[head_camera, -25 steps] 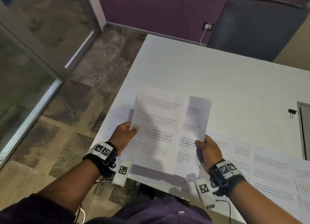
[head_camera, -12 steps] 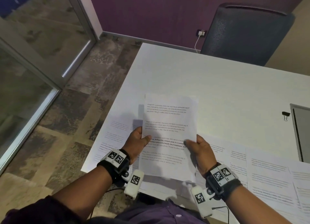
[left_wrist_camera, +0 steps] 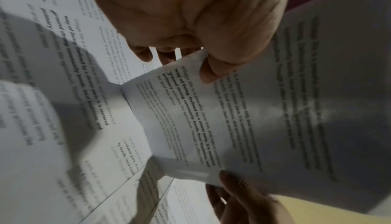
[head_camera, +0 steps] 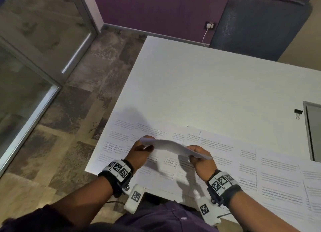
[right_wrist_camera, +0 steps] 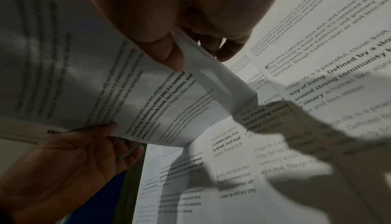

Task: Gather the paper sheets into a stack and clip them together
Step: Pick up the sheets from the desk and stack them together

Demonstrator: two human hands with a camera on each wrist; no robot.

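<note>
I hold a thin stack of printed sheets (head_camera: 171,145) in both hands, tipped so that the head view sees it almost edge-on, low over the table (head_camera: 208,85). My left hand (head_camera: 147,147) pinches its left edge, thumb on the printed face (left_wrist_camera: 211,72). At the right edge my right hand (head_camera: 194,154) pinches the stack (right_wrist_camera: 110,87) between thumb and fingers. Several more printed sheets (head_camera: 278,176) lie overlapping in a row along the near table edge. A black binder clip (head_camera: 298,112) rests on the table far to the right, away from both hands.
A flat grey panel (head_camera: 313,132) lies at the table's right edge beside the clip. A dark office chair (head_camera: 260,23) stands behind the far side. The table's left edge drops to the floor (head_camera: 78,110) close to my left hand.
The held stack has tipped from facing me to nearly edge-on and come down toward the table. Both hands keep their hold on its side edges.
</note>
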